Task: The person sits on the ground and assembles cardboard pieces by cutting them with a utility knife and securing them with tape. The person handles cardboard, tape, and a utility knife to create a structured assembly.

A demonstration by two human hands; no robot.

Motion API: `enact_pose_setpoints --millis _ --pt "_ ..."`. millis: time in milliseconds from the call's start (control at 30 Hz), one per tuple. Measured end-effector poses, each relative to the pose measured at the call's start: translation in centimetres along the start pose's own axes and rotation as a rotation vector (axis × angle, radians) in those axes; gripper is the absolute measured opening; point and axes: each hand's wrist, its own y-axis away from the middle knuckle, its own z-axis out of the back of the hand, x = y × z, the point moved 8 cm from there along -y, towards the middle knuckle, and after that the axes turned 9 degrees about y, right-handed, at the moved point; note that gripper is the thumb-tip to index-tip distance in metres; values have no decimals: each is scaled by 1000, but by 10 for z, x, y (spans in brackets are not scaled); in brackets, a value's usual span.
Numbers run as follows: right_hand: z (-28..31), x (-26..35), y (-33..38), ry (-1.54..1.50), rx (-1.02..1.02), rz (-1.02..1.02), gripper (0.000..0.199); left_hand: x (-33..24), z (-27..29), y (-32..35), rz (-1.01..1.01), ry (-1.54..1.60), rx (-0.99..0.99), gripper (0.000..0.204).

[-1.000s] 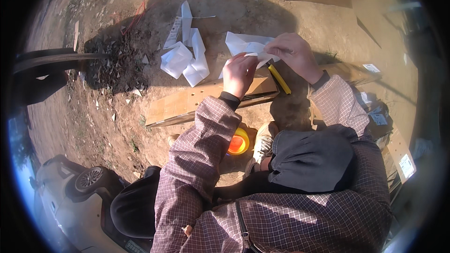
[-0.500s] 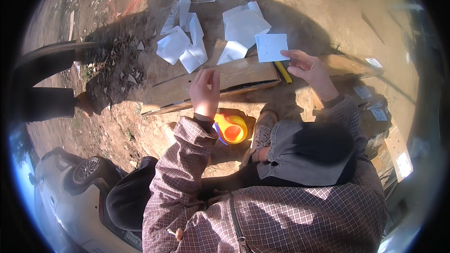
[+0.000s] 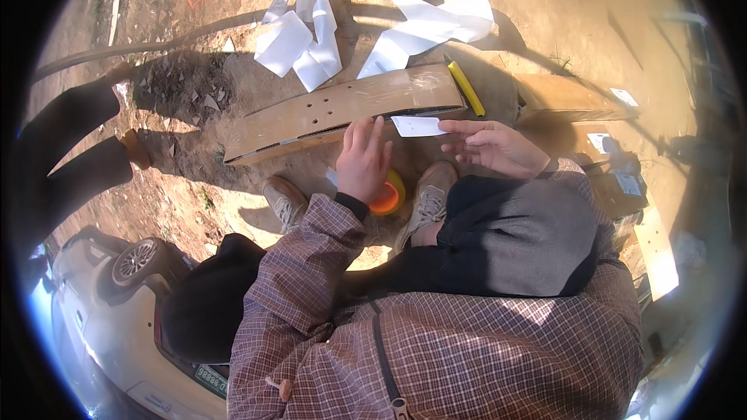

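Note:
My right hand (image 3: 498, 148) pinches a small white paper label (image 3: 418, 126) by its right edge, between thumb and fingers. At the label's left end is my left hand (image 3: 364, 159), its fingers apart and pointing up; whether a fingertip touches the label I cannot tell. Both hands are over the near side of a long brown cardboard box (image 3: 346, 109) with several dark holes in its top. Partly hidden beneath my left hand is a round yellow and orange thing (image 3: 389, 196). A yellow cutter-like tool (image 3: 465, 87) lies at the box's right end.
Crumpled white sheets (image 3: 311, 43) and another white sheet (image 3: 432, 27) lie beyond the box. More cardboard boxes (image 3: 572, 97) stand at the right. Another person's dark legs (image 3: 85, 117) show at the left. A silver car (image 3: 101, 319) is at the lower left.
My right hand has brought the label down and left, tilting it flatter. My left hand has moved right toward it, its fingers straighter. The right-hand white sheet has shifted and spread out.

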Motion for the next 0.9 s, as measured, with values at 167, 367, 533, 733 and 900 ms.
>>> enact_pose_setpoints --millis 167,367,533,733,900 --pt "-5 2 -2 2 8 -41 46 -7 -1 0 13 -20 -8 53" --pt "-10 3 2 0 -17 -82 46 4 -9 -6 17 99 75 37" --pt "-6 0 -1 15 -6 -128 48 25 -4 -26 16 240 134 29" --pt "-11 11 -8 61 -35 -92 50 36 -13 -39 46 129 121 25" --pt "-16 9 -21 40 -9 -68 53 38 -10 -43 16 -34 157 10"
